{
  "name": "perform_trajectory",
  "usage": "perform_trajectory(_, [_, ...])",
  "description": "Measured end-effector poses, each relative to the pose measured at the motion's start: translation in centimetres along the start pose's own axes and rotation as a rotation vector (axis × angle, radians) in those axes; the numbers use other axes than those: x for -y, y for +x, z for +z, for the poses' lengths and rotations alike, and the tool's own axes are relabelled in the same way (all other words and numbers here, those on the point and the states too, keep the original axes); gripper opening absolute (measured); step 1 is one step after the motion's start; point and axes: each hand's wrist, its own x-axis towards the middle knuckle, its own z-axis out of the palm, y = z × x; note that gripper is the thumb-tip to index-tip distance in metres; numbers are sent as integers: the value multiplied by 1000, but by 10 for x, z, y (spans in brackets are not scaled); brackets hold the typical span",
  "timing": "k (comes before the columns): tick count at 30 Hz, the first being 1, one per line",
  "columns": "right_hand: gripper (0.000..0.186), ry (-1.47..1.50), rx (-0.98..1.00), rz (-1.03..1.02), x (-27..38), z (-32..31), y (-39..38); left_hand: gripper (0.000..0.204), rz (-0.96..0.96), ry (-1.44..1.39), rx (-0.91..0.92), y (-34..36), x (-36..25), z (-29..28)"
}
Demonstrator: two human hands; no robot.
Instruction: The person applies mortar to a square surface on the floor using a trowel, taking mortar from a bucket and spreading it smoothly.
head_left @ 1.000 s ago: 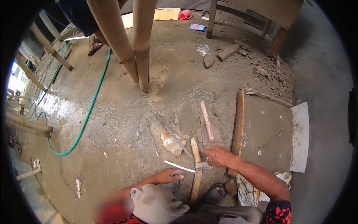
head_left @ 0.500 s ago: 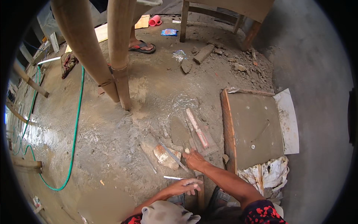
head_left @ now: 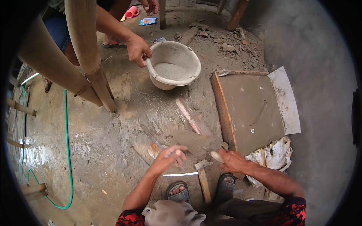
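Note:
My right hand (head_left: 233, 161) grips the pale handle of a trowel (head_left: 193, 140), whose grey blade carries wet mortar and points left, low over the ground. To the left of the blade, my left hand (head_left: 170, 156) hovers with its fingers apart and holds nothing. Farther off, another person's hand (head_left: 137, 49) holds the rim of a grey bucket (head_left: 190, 56) with mortar inside, tilted toward me.
Two thick bamboo poles (head_left: 87, 56) stand at the left, and a green hose (head_left: 68, 150) runs beside them. A grey panel (head_left: 250, 105) with a wooden batten (head_left: 224, 111) lies at the right, above a crumpled white sack (head_left: 274, 156). Rubble lies at the back. My sandalled feet (head_left: 178, 193) are below.
Another person has brought a bucket of mortar into view at the top. My left hand has lifted off the ground. My right hand now holds a loaded trowel.

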Motion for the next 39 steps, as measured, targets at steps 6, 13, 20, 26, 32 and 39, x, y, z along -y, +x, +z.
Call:
perform_trajectory(6, [49, 328, -55, 128, -31, -1, -56, 62, 317, -167, -601, 46, -44, -39])
perform_trajectory(13, [55, 556, -124, 255, -24, 25, -60, 88, 266, 50, -846, 178, -70, -98])
perform_trajectory(20, [51, 640, -408, 325, -39, 9, -83, 66, 335, -315, -592, 232, -66, -110])
perform_trajectory(26, [53, 264, -618, 166, -49, -56, -75, 57, 432, -122, -467, 217, -89, -48])
perform_trajectory(32, [50, -137, -710, 39, -60, -104, 23, 68, 374, 15, -436, 166, -92, -5])
perform_trajectory(39, [49, 26, -532, -11, -48, -84, 58, 70, 413, 106, -414, 124, -100, 28])
